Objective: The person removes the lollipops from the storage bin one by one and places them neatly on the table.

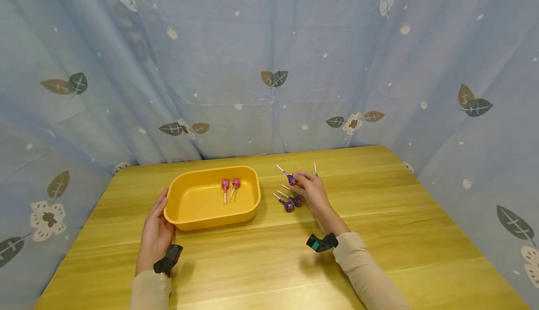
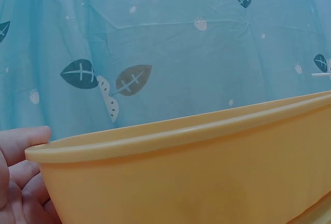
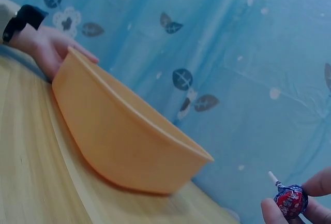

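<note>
- On the wood-grained desk (image 1: 236, 272), the left hand (image 1: 156, 236) rested relaxed fingers against a yellow rectangular plastic tray (image 1: 214, 221), probably steadying it.
- The right hand (image 1: 312, 193) pinched one purple-wrapped round lollipop (image 1: 291, 179) by its head, stick free.
- Two pink-wrapped round lollipops (image 1: 225, 185) lay inside the tray.
- At least two more purple lollipops (image 1: 288, 206) lay nearby, the hand partly hiding their group.

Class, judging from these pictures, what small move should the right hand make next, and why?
Probably carry the purple-wrapped lollipop leftward over the yellow tray: the right hand pinches it by its head, two pink lollipops lie inside the tray, and the left hand touches the tray's left end.
</note>
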Demonstrator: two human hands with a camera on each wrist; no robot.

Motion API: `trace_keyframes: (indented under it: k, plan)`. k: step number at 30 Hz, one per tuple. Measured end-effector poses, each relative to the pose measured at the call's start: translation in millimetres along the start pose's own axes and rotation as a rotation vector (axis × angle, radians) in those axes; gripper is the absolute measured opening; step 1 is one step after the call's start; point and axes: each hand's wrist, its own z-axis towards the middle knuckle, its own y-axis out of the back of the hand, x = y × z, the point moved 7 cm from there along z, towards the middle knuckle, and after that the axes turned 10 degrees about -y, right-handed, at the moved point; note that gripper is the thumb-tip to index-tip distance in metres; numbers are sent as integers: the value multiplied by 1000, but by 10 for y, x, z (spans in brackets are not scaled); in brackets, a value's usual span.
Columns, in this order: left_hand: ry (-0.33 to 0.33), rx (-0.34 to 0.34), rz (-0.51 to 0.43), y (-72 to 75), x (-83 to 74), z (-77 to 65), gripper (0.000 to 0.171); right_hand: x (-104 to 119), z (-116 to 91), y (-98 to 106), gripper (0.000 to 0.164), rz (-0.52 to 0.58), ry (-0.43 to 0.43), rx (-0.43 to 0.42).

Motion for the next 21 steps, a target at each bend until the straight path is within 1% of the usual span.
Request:
trace_keyframes:
  k: [2, 5, 11, 15, 21]
  plan:
    - [2, 0, -6, -3, 2, -3, 55, 6, 1, 69, 29, -1, -4, -23]
    - [3, -1, -12, -9, 2, -10, 47, 14, 13, 167, 31, 1, -10, -51]
    - [-1, 1, 0, -8, 1, -7, 48, 22, 53, 388, 37, -32, -4, -125]
    - [-1, 9, -16, -22, 2, -10, 36, 41, 77, 537, 38, -56, 2, -167]
    - [-2, 6, -18, -41, 1, -18, 34, 86, 92, 740, 36, -74, -10, -252]
